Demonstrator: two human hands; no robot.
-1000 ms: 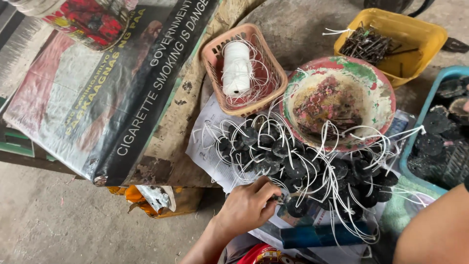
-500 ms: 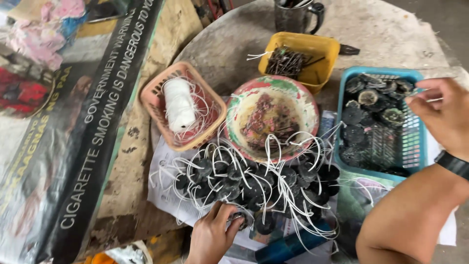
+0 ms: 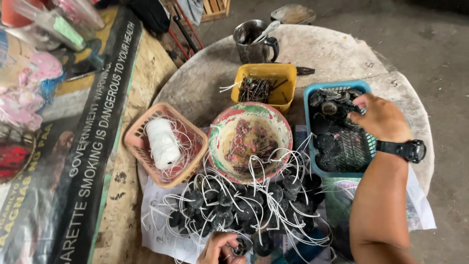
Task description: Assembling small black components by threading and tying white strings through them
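A heap of dark round pieces tied with white strings (image 3: 244, 205) lies on printed paper (image 3: 156, 230) on a round table. At its near edge, my left hand (image 3: 220, 249) is closed around one dark piece (image 3: 240, 247). A blue basket (image 3: 309, 105) at the right holds more dark round pieces without strings (image 3: 332, 146). My right hand (image 3: 383, 120), with a black watch (image 3: 408, 149) on the wrist, reaches into it, thumb and fingertips pinched on a piece at the far side.
A paint-stained bowl (image 3: 251, 142) stands in the middle. To its left is a pink basket (image 3: 134, 142) holding a spool of white twine (image 3: 162, 142). Behind are a yellow tray of dark nails (image 3: 264, 88) and a metal mug with a spoon (image 3: 251, 39). A printed banner (image 3: 93, 142) covers the left side.
The view has tilted up and left, bringing the mug and the whole basket into sight. My right hand moved from the basket's right edge in over the pieces. My left hand stays at the heap.
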